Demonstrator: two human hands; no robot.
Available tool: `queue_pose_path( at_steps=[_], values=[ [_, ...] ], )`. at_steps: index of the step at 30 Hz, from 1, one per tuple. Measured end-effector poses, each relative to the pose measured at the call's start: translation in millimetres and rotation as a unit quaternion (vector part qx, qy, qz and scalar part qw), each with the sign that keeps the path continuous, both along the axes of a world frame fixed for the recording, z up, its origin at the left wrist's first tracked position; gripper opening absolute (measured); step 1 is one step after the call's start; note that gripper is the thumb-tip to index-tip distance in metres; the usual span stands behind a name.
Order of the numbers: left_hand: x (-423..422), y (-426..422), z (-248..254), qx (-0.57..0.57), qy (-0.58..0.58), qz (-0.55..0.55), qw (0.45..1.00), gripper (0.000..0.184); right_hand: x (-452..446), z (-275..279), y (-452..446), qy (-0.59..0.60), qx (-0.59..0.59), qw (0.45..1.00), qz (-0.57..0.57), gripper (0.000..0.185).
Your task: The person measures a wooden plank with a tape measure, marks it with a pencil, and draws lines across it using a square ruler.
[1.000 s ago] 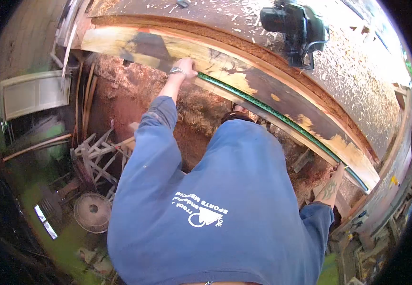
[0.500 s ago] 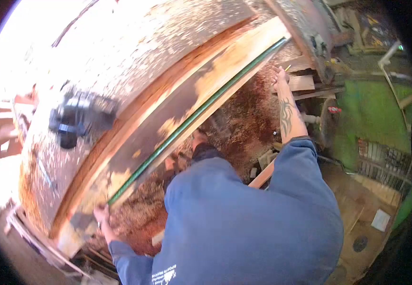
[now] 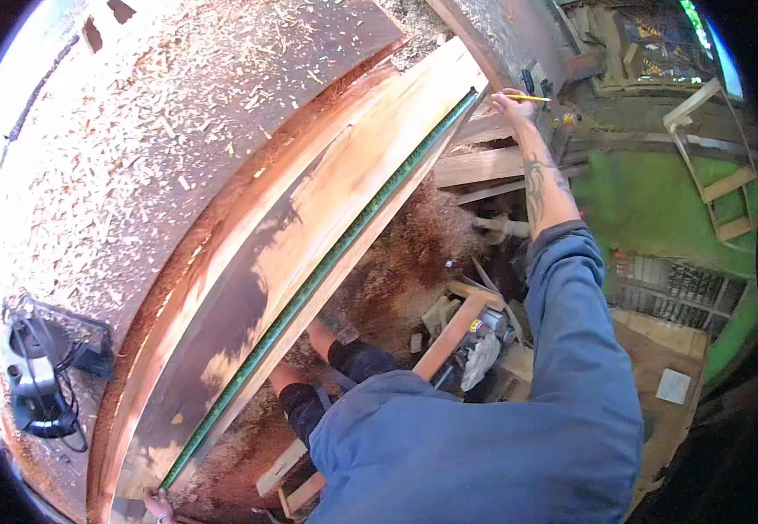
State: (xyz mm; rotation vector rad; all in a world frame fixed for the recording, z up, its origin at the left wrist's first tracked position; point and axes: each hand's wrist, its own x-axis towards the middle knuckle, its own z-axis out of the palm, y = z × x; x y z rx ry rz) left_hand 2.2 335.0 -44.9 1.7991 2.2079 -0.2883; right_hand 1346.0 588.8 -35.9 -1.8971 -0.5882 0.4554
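Note:
A long green straightedge (image 3: 322, 272) lies along a wooden plank (image 3: 261, 288), near the plank's side edge. My left hand (image 3: 159, 505) is at the lower end of the straightedge, at the bottom edge of the view. Its fingers are small and partly cut off, so their grip is unclear. Up at the right, my right hand (image 3: 513, 105) holds a yellow pencil (image 3: 532, 98) between closed fingers, just beside the plank's far end and a little apart from the straightedge's tip.
A black and grey power tool (image 3: 43, 375) with a cable rests at the left on a shavings-strewn bench (image 3: 196, 105). Sawdust covers the floor below. Wood offcuts (image 3: 453, 336) and a green surface (image 3: 650, 201) are at the right.
The view has swung toward the plank's right end. My right hand has left the straightedge and now holds the pencil out beside the plank. My left hand remains at the other end.

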Motion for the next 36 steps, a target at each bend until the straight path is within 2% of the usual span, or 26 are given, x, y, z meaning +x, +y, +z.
queue_pose_path(
  at_steps=[2, 4, 5, 8, 9, 14, 24, 25, 28, 31, 34, 36],
  values=[
    [-7.3, 6.3, 0.8, -0.058, -0.021, 0.053, 0.997, 0.023, -10.8, 8.1, 15.2, -0.028, -0.061, 0.998, 0.003, 0.016],
    [-9.7, 13.8, 0.5, -0.094, -0.028, 0.084, 0.992, 0.023, 11.5, -11.9, 19.7, -0.036, -0.088, 0.994, 0.047, 0.018],
    [-10.0, 15.7, -1.7, -0.103, -0.031, 0.088, 0.990, 0.024, 11.8, -18.0, 23.7, -0.041, -0.084, 0.995, 0.029, 0.016],
    [-10.5, 19.5, -6.4, -0.111, -0.035, 0.100, 0.988, 0.024, 4.8, -20.4, 28.9, -0.059, -0.107, 0.992, 0.015, 0.015],
    [-10.8, 22.2, -8.4, -0.109, -0.036, 0.103, 0.988, 0.024, 2.6, -21.1, 30.2, -0.020, -0.105, 0.994, 0.017, 0.015],
    [-12.2, 20.1, -14.0, -0.119, -0.046, 0.116, 0.985, 0.025, -1.1, -24.1, 29.3, -0.025, -0.161, 0.986, 0.024, 0.022],
    [-24.3, 13.6, -7.5, -0.147, -0.066, 0.121, 0.980, 0.028, 16.3, -32.6, 34.8, -0.035, -0.161, 0.985, 0.043, 0.020],
    [-25.1, 15.1, -8.7, -0.153, -0.028, 0.062, 0.986, 0.032, 12.5, -29.3, 36.2, -0.029, -0.156, 0.986, 0.046, 0.019],
    [-17.0, 10.8, -16.9, -0.083, -0.088, 0.162, 0.979, 0.032, 6.2, -22.8, 46.8, -0.028, -0.175, 0.983, 0.041, 0.018],
    [-14.3, 8.2, -13.9, 0.011, -0.065, 0.040, 0.997, 0.032, 2.9, -19.3, 38.4, -0.038, -0.207, 0.977, 0.022, 0.019],
    [-6.3, 25.3, -10.2, -0.093, -0.149, 0.127, 0.976, 0.040, 7.4, -20.2, 40.9, -0.050, -0.209, 0.976, 0.024, 0.018],
    [-7.0, 27.7, -11.5, -0.139, -0.081, 0.122, 0.979, 0.042, 9.6, -23.0, 49.0, -0.058, -0.200, 0.977, 0.043, 0.016]
  ],
)
